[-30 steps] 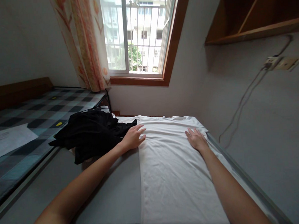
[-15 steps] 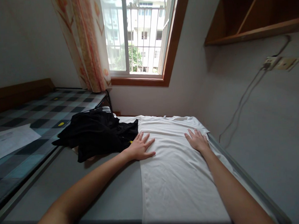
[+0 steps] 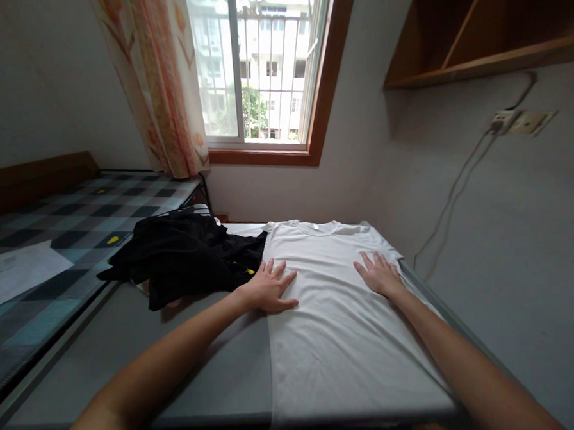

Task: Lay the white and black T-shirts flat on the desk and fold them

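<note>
A white T-shirt lies spread on a grey board-like surface, its neckline toward the window and its bottom edge at the near side. My left hand rests flat on the shirt's left edge with the fingers spread. On the right part of the shirt lies my right hand, palm down, fingers apart. Neither hand holds anything. Beside my left hand, a crumpled black garment with a small yellow mark touches the shirt's left shoulder. Some creases run across the white cloth between my hands.
To the left is a checkered bed surface with a white paper sheet on it. A curtain hangs by the barred window. Wooden shelves and a socket with a cable are on the right wall.
The white shirt has shifted slightly toward me, its neckline now shows more clearly, and its lower edge has become visible. Both hands have slid slightly nearer, still flat.
</note>
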Motion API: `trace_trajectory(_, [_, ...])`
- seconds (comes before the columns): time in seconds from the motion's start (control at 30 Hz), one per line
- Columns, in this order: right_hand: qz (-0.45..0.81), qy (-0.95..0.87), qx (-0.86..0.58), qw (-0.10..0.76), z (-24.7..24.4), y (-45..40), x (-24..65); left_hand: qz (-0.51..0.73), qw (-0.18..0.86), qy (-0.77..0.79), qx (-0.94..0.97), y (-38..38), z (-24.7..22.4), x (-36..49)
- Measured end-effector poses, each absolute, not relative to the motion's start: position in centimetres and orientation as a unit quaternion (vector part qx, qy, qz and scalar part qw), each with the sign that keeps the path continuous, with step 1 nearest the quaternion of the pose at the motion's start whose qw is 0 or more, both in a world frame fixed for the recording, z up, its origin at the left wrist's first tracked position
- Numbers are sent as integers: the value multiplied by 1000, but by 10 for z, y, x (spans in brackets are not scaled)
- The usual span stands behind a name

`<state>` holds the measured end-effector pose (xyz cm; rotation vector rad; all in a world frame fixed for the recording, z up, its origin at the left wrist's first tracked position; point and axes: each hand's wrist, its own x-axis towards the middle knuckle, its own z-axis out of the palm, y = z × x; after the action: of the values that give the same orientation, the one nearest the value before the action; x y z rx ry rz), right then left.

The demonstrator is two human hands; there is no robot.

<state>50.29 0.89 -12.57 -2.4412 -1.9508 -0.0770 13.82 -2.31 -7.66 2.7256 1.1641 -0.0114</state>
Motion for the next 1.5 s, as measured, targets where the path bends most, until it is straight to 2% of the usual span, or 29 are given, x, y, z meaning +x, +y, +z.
trace_trajectory(0.13, [-23,-622,-782,-2,-119,4,500,24,70,396,915,-27,-80,146])
trace_trajectory(0.33, [-89,-675,-732,27,-113,2,499,118,-55,483,866,4,-80,134])
trace_trajectory(0.4, [-67,-687,-723,30,-115,3,501,99,-70,554,823,19,-73,117])
trace_trajectory(0.47, [-53,-686,-725,31,-118,5,503,49,-39,600,798,31,-65,98])
trace_trajectory(0.6, [-60,-682,-728,28,-119,7,502,-29,3,612,791,41,-52,74])
trace_trajectory(0.7, [-95,-687,-719,38,-110,7,489,-22,0,601,799,41,-40,68])
trace_trajectory(0.8, [-135,-721,-673,94,-95,9,456,10,14,595,804,42,-25,60])
trace_trajectory(0.9, [-104,-788,-587,157,-81,15,402,74,22,617,783,45,-11,48])
trace_trajectory(1.07, [-17,-893,-425,150,-76,25,301,235,9,664,710,51,-3,35])
trace_trajectory(1.2, [5,-905,-393,162,-82,29,242,331,-26,675,659,50,-1,36])
trace_trajectory(1.37, [19,-916,-374,142,-85,29,207,393,-58,640,658,48,-1,39])
trace_trajectory(1.5, [23,-925,-345,161,-84,29,211,383,-70,609,691,51,-13,49])
